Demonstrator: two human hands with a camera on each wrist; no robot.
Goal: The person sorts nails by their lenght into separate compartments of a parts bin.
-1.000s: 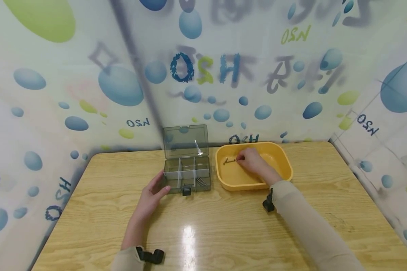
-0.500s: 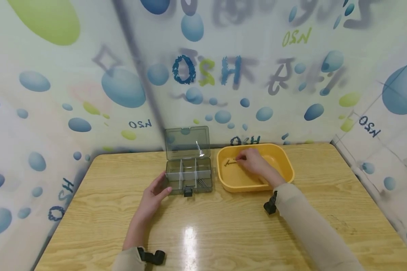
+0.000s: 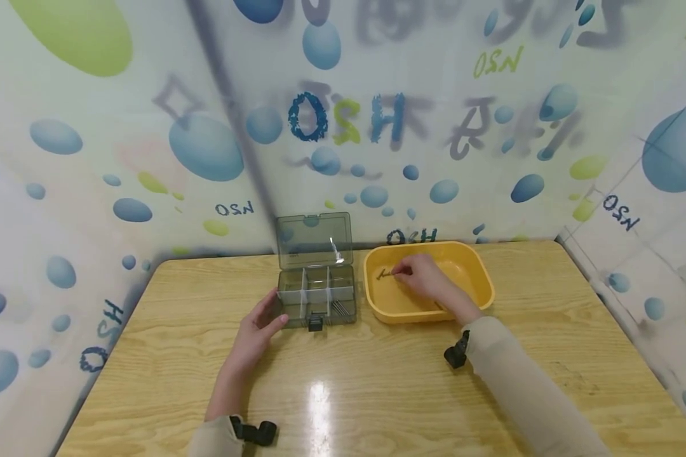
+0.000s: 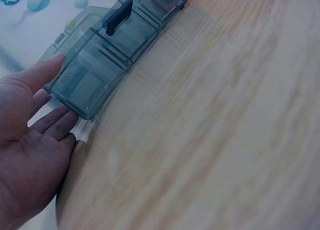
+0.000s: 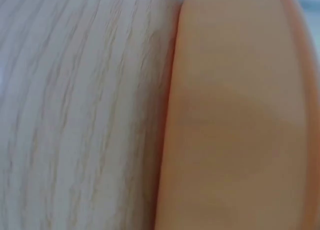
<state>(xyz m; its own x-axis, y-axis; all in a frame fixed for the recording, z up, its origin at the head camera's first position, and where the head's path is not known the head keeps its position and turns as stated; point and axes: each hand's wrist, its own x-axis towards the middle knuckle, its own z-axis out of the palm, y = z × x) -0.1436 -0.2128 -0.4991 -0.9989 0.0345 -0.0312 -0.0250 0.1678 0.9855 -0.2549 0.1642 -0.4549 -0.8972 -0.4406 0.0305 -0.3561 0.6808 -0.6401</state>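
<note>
The left hand (image 3: 255, 333) rests against the front-left corner of a clear grey divided case (image 3: 316, 294), thumb over its front wall, the other fingers apart from it along the left side. The case stands left of middle near the desk (image 3: 206, 304)'s far edge, its lid (image 3: 314, 241) raised. Several thin metal pieces (image 3: 340, 308) lie slanting in the front-right compartment; none can be made out in the other five. To the right, a yellow tub (image 3: 411, 316) holds at least one dark, thin screw-like piece (image 3: 384, 274) toward its left end. The right hand (image 3: 425, 276) reaches in there, thumb and forefinger drawn close beside that piece; whether they have hold of it, I cannot tell. The work looks partway along: part of the metal is in the case, some remains in the tub, and a faint line by the tub's front wall may be another piece.

As for room, wood shows from the desk's far-left corner to the left hand. Case and tub stand just apart, a narrow gap between them, both close to the far edge and the printed backdrop (image 3: 491, 212). Broad bare wood lies in front of both, and more toward the far-right corner.
</note>
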